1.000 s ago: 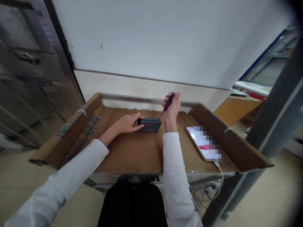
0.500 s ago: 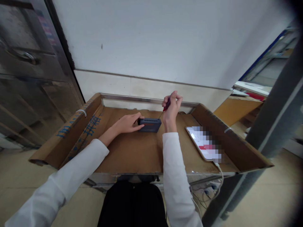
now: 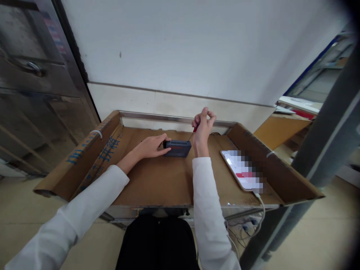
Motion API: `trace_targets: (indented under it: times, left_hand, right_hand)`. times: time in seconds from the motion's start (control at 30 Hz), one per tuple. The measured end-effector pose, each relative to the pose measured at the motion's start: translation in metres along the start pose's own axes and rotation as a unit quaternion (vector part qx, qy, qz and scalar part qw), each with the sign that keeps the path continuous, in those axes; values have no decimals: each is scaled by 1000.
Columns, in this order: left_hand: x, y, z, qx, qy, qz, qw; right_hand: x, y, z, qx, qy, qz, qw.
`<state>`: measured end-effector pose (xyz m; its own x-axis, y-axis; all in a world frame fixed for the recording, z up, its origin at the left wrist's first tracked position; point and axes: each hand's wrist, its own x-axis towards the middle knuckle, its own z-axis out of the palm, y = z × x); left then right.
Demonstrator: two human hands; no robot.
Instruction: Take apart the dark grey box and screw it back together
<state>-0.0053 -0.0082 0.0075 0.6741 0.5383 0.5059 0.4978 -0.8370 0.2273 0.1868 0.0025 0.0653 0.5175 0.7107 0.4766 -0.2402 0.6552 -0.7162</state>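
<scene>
A small dark box with a row of vent slots [image 3: 178, 149] stands on the cardboard-lined table [image 3: 157, 183]. My left hand [image 3: 153, 146] grips its left end between thumb and fingers. Raised at the box's right end, my right hand [image 3: 203, 125] is closed around a screwdriver [image 3: 195, 129] with a red and dark handle. The thin shaft slants down to the box's upper right corner; whether its tip sits in a screw is too small to tell. My fingers cover most of the handle.
To the right lies a phone [image 3: 239, 170] with a white cable [image 3: 263, 210] running off the front edge. Folded cardboard walls [image 3: 275, 168] rise at both sides. Behind the table is a white wall [image 3: 168, 56], with a metal door [image 3: 33, 93] at the left.
The fingers of my right hand have shifted a little around the screwdriver handle, so less of it shows. The box and my left hand stay in place.
</scene>
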Motion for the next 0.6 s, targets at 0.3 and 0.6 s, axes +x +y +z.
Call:
trace_targets:
  times: [0.3,0.6]
  left_hand:
    - [0,1,-1,-5,2,-1,1000]
    - [0,1,0,-4,8,4,1000]
  right_hand:
    - [0,0,-3,-14,-12,-10,1000]
    - [-3,-2,0,-4,-18,20,1000]
